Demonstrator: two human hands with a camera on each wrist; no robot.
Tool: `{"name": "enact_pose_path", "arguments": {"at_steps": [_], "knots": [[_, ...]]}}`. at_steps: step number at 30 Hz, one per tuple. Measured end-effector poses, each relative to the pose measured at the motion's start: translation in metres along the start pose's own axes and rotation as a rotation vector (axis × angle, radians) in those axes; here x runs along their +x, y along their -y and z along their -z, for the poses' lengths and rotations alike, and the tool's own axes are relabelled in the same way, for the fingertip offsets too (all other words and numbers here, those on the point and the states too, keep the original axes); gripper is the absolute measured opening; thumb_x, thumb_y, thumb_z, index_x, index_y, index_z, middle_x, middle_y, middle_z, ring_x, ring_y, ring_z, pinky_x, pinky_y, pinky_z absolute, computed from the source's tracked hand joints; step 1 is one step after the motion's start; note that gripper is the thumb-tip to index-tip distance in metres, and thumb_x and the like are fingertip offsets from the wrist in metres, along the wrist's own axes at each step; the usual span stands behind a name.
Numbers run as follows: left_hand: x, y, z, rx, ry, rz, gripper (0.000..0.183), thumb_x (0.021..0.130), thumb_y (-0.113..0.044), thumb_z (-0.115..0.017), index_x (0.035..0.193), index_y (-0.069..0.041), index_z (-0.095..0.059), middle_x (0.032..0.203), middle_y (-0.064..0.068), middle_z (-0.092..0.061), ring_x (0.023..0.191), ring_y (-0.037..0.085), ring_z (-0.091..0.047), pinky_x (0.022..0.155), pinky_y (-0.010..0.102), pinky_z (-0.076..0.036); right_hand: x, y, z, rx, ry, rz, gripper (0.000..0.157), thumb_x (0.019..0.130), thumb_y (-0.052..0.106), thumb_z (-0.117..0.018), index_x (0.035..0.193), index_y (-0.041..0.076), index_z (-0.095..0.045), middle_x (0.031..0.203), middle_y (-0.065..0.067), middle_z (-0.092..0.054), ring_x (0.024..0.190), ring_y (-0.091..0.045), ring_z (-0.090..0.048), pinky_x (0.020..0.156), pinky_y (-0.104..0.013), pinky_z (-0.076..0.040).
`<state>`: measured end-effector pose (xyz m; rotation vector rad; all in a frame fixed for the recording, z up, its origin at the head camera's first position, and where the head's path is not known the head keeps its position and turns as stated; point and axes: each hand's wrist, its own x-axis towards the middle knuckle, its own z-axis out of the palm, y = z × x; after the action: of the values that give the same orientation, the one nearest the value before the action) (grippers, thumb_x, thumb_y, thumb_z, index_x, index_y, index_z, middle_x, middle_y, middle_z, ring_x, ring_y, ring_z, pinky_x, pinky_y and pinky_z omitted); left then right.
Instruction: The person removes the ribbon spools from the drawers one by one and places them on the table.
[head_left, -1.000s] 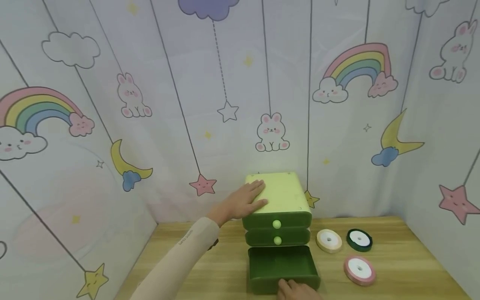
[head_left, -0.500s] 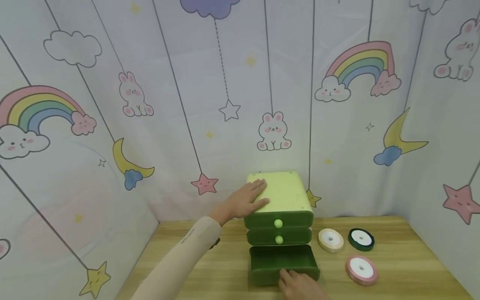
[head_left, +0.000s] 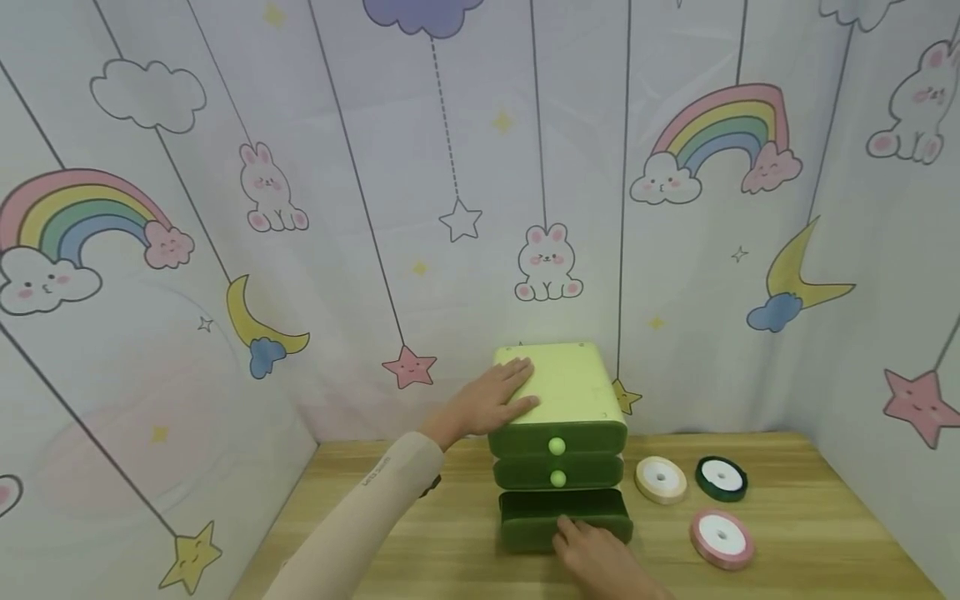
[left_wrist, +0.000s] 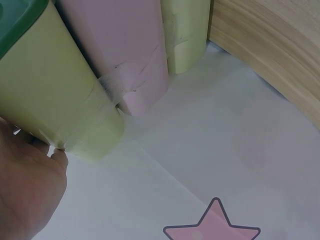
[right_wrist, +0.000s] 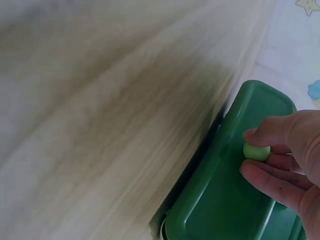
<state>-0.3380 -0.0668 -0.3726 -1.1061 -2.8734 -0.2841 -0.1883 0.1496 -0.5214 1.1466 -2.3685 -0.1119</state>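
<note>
A small desktop drawer cabinet [head_left: 570,383] has a pale green top and dark green drawer fronts. My left hand [head_left: 491,400] rests on its top, fingers extended; the left wrist view shows its pale green and pink side walls. The bottom drawer [head_left: 527,536] stands partly pulled out, with a narrow strip of its dark inside showing. At its front is my right hand [head_left: 600,554]. In the right wrist view, its thumb and fingers pinch the round light green knob [right_wrist: 256,152]. Both upper drawers, with their knobs [head_left: 557,447] visible, are closed.
Right of the cabinet, a cream ribbon roll [head_left: 661,480], a dark green ribbon roll [head_left: 722,478] and a pink ribbon roll [head_left: 722,539] lie flat on the wooden table [head_left: 420,542]. A printed fabric backdrop [head_left: 465,292] encloses the back and sides.
The bottom drawer has slid inward, toward the cabinet, with my right hand moving along at its knob. My left hand stays on the cabinet top.
</note>
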Motion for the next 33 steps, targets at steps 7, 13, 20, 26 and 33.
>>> {"name": "enact_pose_path", "arguments": {"at_steps": [7, 13, 20, 26, 33], "knots": [[0.0, 0.001, -0.002, 0.0, 0.006, 0.001, 0.079, 0.099, -0.067, -0.022, 0.159, -0.016, -0.012, 0.168, -0.001, -0.011, 0.156, 0.019, -0.008, 0.129, 0.04, -0.012, 0.004, -0.001, -0.002, 0.006, 0.057, -0.062, 0.02, 0.078, 0.008, -0.078, 0.097, 0.006, -0.072, 0.108, -0.011, -0.069, 0.074, -0.016, -0.068, 0.054, -0.022, -0.055], [0.001, 0.0, 0.0, 0.008, 0.002, 0.006, 0.079, 0.099, -0.068, -0.022, 0.159, -0.017, -0.014, 0.168, -0.002, -0.012, 0.156, 0.018, -0.009, 0.129, 0.038, -0.012, 0.007, -0.006, -0.004, 0.008, 0.028, -0.078, 0.021, 0.075, 0.004, -0.08, 0.095, 0.006, -0.072, 0.106, -0.01, -0.068, 0.07, -0.012, -0.065, 0.052, -0.018, -0.053], [0.002, 0.0, 0.0, 0.002, -0.003, 0.009, 0.079, 0.099, -0.068, -0.022, 0.159, -0.018, -0.013, 0.168, -0.003, -0.012, 0.156, 0.016, -0.008, 0.129, 0.038, -0.012, 0.012, -0.012, -0.009, -0.001, 0.012, -0.113, 0.017, 0.075, 0.002, -0.079, 0.09, 0.008, -0.071, 0.099, -0.005, -0.065, 0.067, -0.009, -0.06, 0.048, -0.017, -0.048], [0.002, 0.001, -0.001, -0.003, -0.003, 0.006, 0.079, 0.1, -0.066, -0.023, 0.159, -0.016, -0.014, 0.168, -0.002, -0.012, 0.156, 0.018, -0.009, 0.129, 0.04, -0.013, 0.013, -0.014, -0.018, -0.027, -0.007, -0.134, 0.019, 0.074, 0.002, -0.08, 0.091, 0.008, -0.073, 0.103, -0.007, -0.066, 0.069, -0.012, -0.06, 0.049, -0.019, -0.05], [0.001, 0.0, 0.0, -0.003, -0.001, 0.012, 0.078, 0.1, -0.066, -0.023, 0.159, -0.016, -0.015, 0.168, -0.001, -0.013, 0.156, 0.018, -0.01, 0.129, 0.039, -0.012, 0.016, -0.015, -0.022, -0.001, -0.016, -0.163, 0.022, 0.073, 0.0, -0.08, 0.092, 0.008, -0.073, 0.101, -0.006, -0.064, 0.071, -0.012, -0.061, 0.053, -0.021, -0.052]]}}
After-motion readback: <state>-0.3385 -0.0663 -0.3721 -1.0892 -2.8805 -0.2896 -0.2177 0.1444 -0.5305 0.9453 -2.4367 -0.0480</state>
